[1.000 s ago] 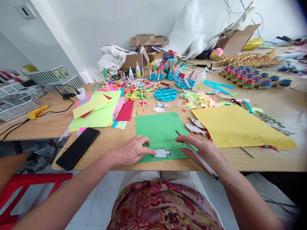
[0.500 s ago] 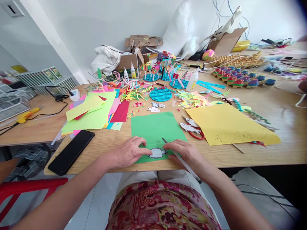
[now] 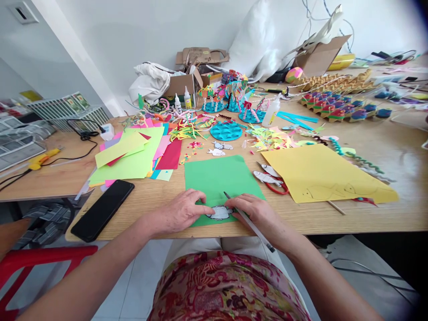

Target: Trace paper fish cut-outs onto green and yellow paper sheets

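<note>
A green sheet of paper (image 3: 217, 178) lies at the table's front edge. On its lower part rests a white paper fish cut-out (image 3: 220, 212) with a dark outline. My left hand (image 3: 180, 211) lies on the sheet from the left, thumb on the cut-out's left end, fingers apart and loosely bent. My right hand (image 3: 257, 214) is at the cut-out's right end, its fingertips touching there and partly hiding it. A clear-barrelled pen (image 3: 250, 224) is held in this hand, slanting, with its dark tip pointing away from me above the cut-out.
Right of the green sheet are red-handled scissors (image 3: 279, 189), fish cut-outs (image 3: 267, 178) and a yellow sheet (image 3: 324, 171) with pencilled fish. Left are a black phone (image 3: 102, 209) and coloured papers (image 3: 130, 156). Behind stand a blue disc (image 3: 225, 131), glue bottles (image 3: 271, 111) and paper scraps (image 3: 270, 137).
The view has shifted slightly. Within my right hand the pen has swung a little, its rear end moving left. My right fingertips cover more of the cut-out's right end; my left hand stays put.
</note>
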`<state>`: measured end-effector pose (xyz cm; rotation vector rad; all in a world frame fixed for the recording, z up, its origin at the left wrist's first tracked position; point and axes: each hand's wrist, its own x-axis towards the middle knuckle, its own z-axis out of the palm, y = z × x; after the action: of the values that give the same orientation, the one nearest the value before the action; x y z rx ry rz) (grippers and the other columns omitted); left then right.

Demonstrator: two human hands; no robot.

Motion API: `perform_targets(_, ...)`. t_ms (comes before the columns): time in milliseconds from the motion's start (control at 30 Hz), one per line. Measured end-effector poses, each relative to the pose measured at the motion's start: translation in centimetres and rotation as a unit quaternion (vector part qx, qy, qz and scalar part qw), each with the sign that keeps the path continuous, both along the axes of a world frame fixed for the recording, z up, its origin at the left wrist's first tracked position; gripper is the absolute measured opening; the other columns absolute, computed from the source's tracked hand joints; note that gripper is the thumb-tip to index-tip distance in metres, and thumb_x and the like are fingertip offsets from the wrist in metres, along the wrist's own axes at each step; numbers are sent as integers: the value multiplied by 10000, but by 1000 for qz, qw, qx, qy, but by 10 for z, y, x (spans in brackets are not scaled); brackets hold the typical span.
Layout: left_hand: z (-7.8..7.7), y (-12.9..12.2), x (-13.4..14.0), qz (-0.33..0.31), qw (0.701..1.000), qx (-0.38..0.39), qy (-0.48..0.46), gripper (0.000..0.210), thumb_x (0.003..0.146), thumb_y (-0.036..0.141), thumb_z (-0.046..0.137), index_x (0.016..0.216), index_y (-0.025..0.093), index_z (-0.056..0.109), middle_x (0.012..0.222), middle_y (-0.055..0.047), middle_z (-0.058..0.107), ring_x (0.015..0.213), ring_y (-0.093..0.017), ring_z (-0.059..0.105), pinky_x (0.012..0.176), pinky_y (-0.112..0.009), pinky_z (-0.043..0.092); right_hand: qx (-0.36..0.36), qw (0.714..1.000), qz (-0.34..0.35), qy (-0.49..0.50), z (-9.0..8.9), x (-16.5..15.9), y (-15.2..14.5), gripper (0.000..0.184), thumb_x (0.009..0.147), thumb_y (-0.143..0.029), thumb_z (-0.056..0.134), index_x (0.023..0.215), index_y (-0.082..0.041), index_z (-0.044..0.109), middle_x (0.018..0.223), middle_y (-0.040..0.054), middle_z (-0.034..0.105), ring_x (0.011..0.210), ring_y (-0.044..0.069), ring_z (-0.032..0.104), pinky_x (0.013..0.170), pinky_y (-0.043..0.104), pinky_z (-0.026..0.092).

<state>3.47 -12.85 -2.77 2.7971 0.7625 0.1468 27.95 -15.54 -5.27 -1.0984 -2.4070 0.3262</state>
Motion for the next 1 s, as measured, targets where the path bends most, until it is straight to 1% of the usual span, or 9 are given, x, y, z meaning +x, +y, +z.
perform_targets(200, 4, -2, 3, 6, 1000, 0, 2, 364, 931, 149, 339, 1147, 278, 603, 1049, -85, 504, 963, -193, 488, 869, -322, 422, 12, 1000, -7, -11, -4, -3, -1, 217, 887, -148, 448, 984, -193, 637, 882, 76, 694, 780, 185, 633, 702, 297, 479)
perform_targets(300, 4, -2, 3, 9, 1000, -2, 8, 365, 922, 137, 353, 1154, 277, 598, 1048, -86, 500, 968, -198, 483, 870, -326, 419, 21, 1000, -5, -14, -1, -1, -1, 213, 882, -143, 454, 977, -194, 638, 876, 74, 698, 774, 188, 641, 697, 302, 490)
perform_targets(400, 3, -1, 3, 6, 1000, -1, 18, 372, 912, 126, 366, 1179, 275, 579, 1053, -89, 491, 977, -205, 477, 871, -336, 416, 40, 999, -15, 28, 11, 8, 0, 185, 869, -154, 471, 956, -170, 634, 853, 78, 707, 769, 188, 657, 673, 281, 507)
perform_targets(500, 2, -1, 3, 3, 1000, 1, 18, 376, 908, 117, 369, 1178, 277, 576, 1049, -84, 489, 981, -199, 477, 872, -330, 415, 57, 993, -73, 78, 29, 20, -1, 152, 865, -190, 489, 925, -180, 627, 833, 66, 718, 755, 174, 672, 669, 255, 516)
perform_targets(533, 1, -1, 3, 2, 1000, 3, 16, 376, 908, 114, 368, 1172, 278, 580, 1045, -82, 491, 976, -196, 479, 869, -326, 417, 58, 991, -85, 80, 33, 22, -3, 145, 865, -199, 492, 919, -190, 626, 843, 60, 721, 750, 171, 675, 673, 255, 519)
perform_targets(600, -1, -1, 2, 3, 1000, 8, 11, 373, 912, 117, 362, 1166, 279, 583, 1038, -78, 495, 965, -190, 480, 862, -320, 418, 58, 992, -82, 74, 39, 22, -5, 151, 869, -191, 481, 918, -193, 624, 841, 56, 722, 750, 166, 675, 680, 250, 519)
perform_targets(667, -2, -1, 2, 2, 1000, 11, 7, 374, 918, 121, 349, 1164, 279, 583, 1038, -78, 496, 960, -189, 479, 855, -320, 420, 55, 994, -64, 70, 37, 18, -9, 166, 874, -173, 465, 920, -186, 624, 832, 57, 718, 747, 161, 673, 668, 238, 515)
perform_targets(867, -4, 1, 3, 2, 1000, 11, 13, 414, 901, 66, 347, 1145, 294, 592, 1024, -69, 503, 933, -189, 488, 834, -323, 425, 10, 995, -42, 89, 17, 0, -14, 184, 887, -154, 447, 928, -188, 623, 827, 44, 715, 705, 140, 668, 622, 206, 487)
perform_targets(1000, -3, 2, 4, -5, 1000, 22, 7, 390, 908, 81, 358, 1139, 287, 594, 1000, -65, 510, 907, -180, 495, 824, -310, 428, -11, 998, -22, 56, 8, -4, -13, 203, 910, -180, 425, 982, -198, 614, 872, 50, 703, 744, 145, 653, 649, 223, 481)
